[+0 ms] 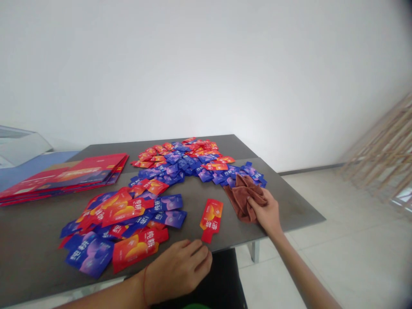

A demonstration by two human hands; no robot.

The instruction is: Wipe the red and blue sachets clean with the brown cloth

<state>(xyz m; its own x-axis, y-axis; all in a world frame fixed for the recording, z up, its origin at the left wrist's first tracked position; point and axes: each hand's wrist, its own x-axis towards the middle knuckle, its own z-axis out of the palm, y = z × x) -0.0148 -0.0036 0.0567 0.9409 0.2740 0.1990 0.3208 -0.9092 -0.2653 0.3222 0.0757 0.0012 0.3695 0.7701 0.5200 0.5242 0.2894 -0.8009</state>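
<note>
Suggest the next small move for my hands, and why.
Probably reach the left hand to the lone red packet: it lies just beyond those fingers, apart from the packet piles, while the right hand grips the brown cloth.

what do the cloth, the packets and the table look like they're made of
Cloth: soft brown fabric, perhaps microfibre, bunching in loose folds. Packets: probably plastic or foil film, smooth and slightly glossy with flat edges. Table: dark grey, low sheen; laminate or stone, unclear.

Plain white wall [206, 68] above pale tiled floor [325, 206]
</note>
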